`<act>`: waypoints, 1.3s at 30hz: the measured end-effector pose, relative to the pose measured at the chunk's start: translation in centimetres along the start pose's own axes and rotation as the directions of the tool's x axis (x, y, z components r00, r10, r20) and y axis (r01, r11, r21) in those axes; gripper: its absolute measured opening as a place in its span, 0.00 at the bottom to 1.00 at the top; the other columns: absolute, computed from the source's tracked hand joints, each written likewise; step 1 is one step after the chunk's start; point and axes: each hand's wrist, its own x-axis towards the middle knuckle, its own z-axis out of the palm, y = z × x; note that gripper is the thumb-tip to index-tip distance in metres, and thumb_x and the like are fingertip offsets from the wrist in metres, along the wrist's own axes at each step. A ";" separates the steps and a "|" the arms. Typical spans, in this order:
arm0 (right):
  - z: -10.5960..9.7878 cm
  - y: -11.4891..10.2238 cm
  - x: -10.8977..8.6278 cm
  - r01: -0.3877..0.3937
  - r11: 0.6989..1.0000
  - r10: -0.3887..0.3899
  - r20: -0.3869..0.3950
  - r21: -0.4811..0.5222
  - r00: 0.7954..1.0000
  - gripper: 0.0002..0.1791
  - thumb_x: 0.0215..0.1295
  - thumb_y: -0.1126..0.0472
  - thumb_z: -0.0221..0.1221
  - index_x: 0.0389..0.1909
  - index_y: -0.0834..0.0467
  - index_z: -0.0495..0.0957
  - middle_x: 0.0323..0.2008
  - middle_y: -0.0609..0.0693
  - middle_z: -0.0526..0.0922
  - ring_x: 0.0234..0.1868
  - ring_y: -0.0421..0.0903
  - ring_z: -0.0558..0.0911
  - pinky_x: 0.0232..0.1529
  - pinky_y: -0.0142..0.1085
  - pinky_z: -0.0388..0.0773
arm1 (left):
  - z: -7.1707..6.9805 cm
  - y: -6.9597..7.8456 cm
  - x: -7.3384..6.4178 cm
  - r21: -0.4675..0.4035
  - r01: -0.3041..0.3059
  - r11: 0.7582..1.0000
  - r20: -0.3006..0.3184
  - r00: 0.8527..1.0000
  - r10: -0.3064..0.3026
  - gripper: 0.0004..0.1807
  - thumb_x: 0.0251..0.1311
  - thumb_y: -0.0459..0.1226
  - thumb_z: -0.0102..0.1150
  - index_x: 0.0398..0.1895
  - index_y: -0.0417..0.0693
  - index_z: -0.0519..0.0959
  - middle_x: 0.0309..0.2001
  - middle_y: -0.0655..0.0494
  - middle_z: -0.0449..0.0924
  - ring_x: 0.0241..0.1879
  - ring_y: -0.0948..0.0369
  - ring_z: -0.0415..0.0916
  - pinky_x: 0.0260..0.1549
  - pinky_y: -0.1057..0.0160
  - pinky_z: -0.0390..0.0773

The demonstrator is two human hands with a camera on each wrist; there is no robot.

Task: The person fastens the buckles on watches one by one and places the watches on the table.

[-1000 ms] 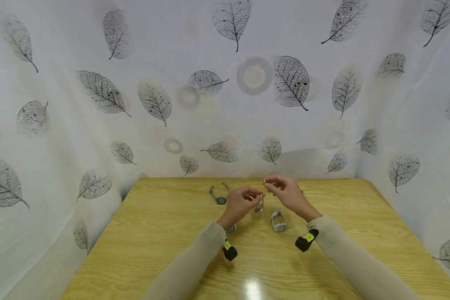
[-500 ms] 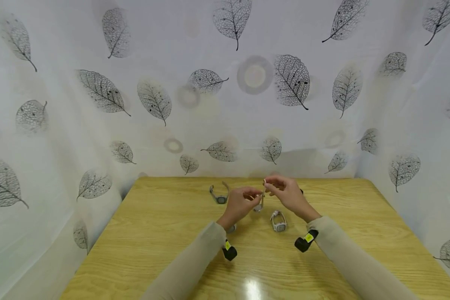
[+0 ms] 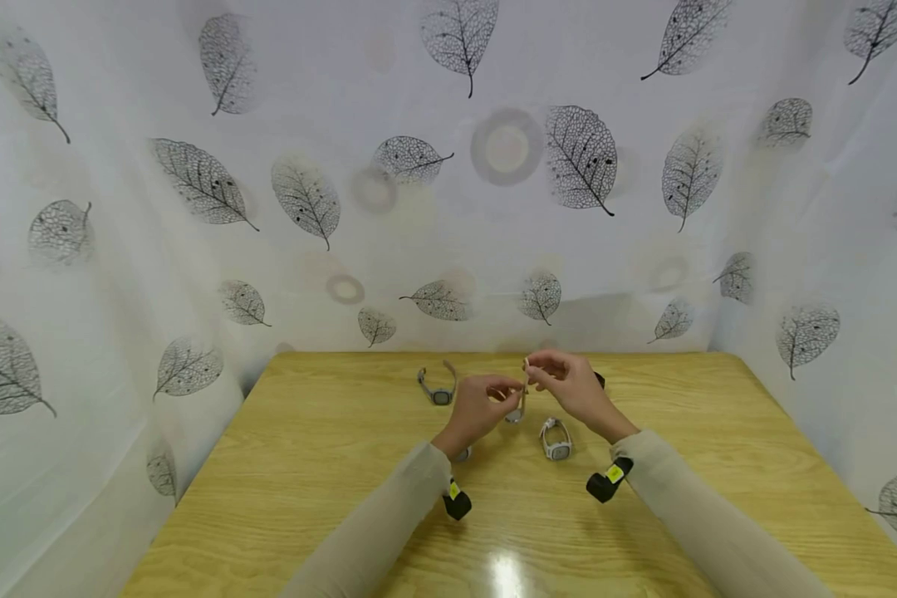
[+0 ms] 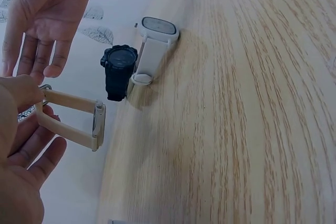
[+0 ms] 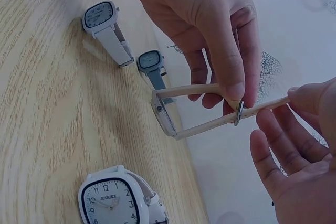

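Two white rounded-square wristwatches [image 5: 107, 203] [image 5: 100, 17], one grey-blue rounded-square wristwatch [image 5: 151, 63], one black round-faced wristwatch [image 4: 118, 73] and one beige-strapped wristwatch [image 4: 68, 132] make five. Two bare hands [image 3: 478, 411] [image 3: 574, 389], two long beige sleeves [image 3: 377, 531] [image 3: 718, 519], two black wrist cameras with yellow labels [image 3: 458, 503] [image 3: 604, 488] and one yellowish wood-grain tabletop [image 3: 306, 515] also show.

In the right wrist view, toward seven o'clock, the large white watch [image 5: 116, 196] carries on its dial the name "JUSHIKE", and the numbers 10, 11, 12 and 4 are readable. Toward eleven o'clock, the second white watch [image 5: 103, 22] has numerals too small for reading.
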 end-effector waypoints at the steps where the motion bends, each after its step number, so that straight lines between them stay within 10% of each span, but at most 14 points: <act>1: 0.0 0.0 0.0 -0.002 1.000 0.002 0.000 -0.003 1.000 0.15 0.76 0.56 0.61 0.56 0.59 0.82 0.52 0.66 0.83 0.43 0.58 0.86 0.43 0.38 0.86 | 0.0 0.0 0.0 0.005 -0.010 1.000 -0.004 1.000 0.010 0.06 0.65 0.30 0.67 0.42 0.42 0.90 0.37 0.52 0.90 0.31 0.66 0.85 0.34 0.73 0.84; 19: 0.9 0.4 0.1 -0.001 0.999 0.002 -0.012 0.052 1.000 0.14 0.76 0.58 0.61 0.54 0.63 0.81 0.48 0.62 0.85 0.46 0.61 0.86 0.46 0.49 0.86 | 0.1 0.0 -0.2 -0.015 -0.025 1.000 -0.064 0.998 0.024 0.05 0.65 0.30 0.66 0.40 0.41 0.89 0.35 0.52 0.89 0.30 0.66 0.83 0.39 0.70 0.84; 28: 1.0 1.0 0.0 -0.020 0.998 0.021 -0.010 0.066 1.000 0.16 0.75 0.59 0.61 0.55 0.65 0.80 0.49 0.63 0.85 0.46 0.61 0.86 0.46 0.50 0.86 | 0.2 0.1 -0.4 -0.156 0.094 0.983 -0.108 0.988 -0.112 0.09 0.65 0.30 0.69 0.44 0.35 0.83 0.40 0.48 0.87 0.38 0.59 0.87 0.38 0.69 0.85; 39: 1.1 0.7 -0.2 -0.051 0.997 0.053 -0.021 0.062 0.998 0.16 0.76 0.61 0.60 0.58 0.66 0.79 0.52 0.69 0.82 0.49 0.62 0.86 0.45 0.38 0.86 | 0.0 -0.1 -0.4 -0.024 0.104 0.994 -0.068 0.992 -0.105 0.13 0.65 0.36 0.70 0.50 0.40 0.83 0.39 0.48 0.89 0.35 0.59 0.88 0.34 0.69 0.85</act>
